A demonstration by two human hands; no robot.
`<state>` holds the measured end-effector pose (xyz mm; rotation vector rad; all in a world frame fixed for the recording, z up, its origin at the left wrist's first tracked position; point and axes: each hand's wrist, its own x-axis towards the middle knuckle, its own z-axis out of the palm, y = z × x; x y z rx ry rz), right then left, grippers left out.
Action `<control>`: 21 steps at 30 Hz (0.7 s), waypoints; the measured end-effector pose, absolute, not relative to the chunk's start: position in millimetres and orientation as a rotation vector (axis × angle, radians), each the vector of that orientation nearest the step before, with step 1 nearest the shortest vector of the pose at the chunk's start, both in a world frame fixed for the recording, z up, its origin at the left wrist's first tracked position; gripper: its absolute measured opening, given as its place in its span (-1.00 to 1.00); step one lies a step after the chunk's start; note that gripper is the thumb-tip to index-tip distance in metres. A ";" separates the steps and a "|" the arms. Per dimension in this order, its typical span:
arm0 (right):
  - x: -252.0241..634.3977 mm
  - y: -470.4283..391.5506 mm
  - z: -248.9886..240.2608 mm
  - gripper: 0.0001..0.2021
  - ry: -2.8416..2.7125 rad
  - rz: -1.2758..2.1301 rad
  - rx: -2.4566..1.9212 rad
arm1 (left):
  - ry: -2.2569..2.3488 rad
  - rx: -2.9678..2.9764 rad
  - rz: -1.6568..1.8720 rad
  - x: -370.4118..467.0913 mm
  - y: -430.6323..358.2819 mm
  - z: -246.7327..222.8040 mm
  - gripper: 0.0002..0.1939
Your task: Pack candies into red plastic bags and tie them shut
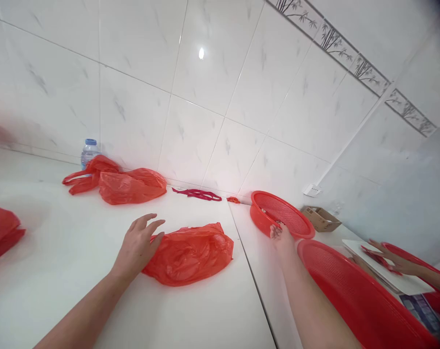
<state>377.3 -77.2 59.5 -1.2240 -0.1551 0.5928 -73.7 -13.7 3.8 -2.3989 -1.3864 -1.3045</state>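
I stood close enough to see the red bag (190, 259) lying on the white desk (205, 320) between the person's two hands, its long axis running roughly left to right, the right end tipped slightly away from the person. The left hand (138, 245) was by far the nearer: it hung at the bag's left end, fingers loosely spread, thumb right by the plastic (whether it touched or only hovered, I couldn't tell).

The right hand (282, 236) was well apart from it, across the dark seam (256, 278) in the desk, at the near rim of the small basket (296, 220). Its fingers were curled, but I could not tell whether they gripped anything. From there, the bag lay to the left and a little closer to the person.

Behind, near the wall, were another red bag (134, 188), a bottle (90, 152) and a dark pink strap (201, 195). Off to the right stood a large basket (332, 276), and beyond it a co-worker's hand (396, 261) was over a white board (418, 286).
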 end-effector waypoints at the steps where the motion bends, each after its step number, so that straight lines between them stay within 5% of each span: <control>1: 374.8 -76.9 58.6 -0.91 -0.154 0.599 -1.197 | -1.389 -2.408 -1.296 -73.3 -12.9 3.0 -0.69; 8: 334.1 -95.1 43.9 -0.92 -0.204 0.670 -1.082 | -1.390 -2.508 -1.232 -70.0 -10.2 -1.7 -0.67; 12: 306.7 -126.7 35.2 -0.76 -0.231 0.733 -1.122 | -1.446 -2.561 -1.210 -69.3 -13.0 -3.8 -0.66; 21: 288.7 -280.1 12.9 -0.57 -0.281 0.821 -1.322 | -1.593 -2.626 -1.159 -70.0 -16.7 -1.4 -0.64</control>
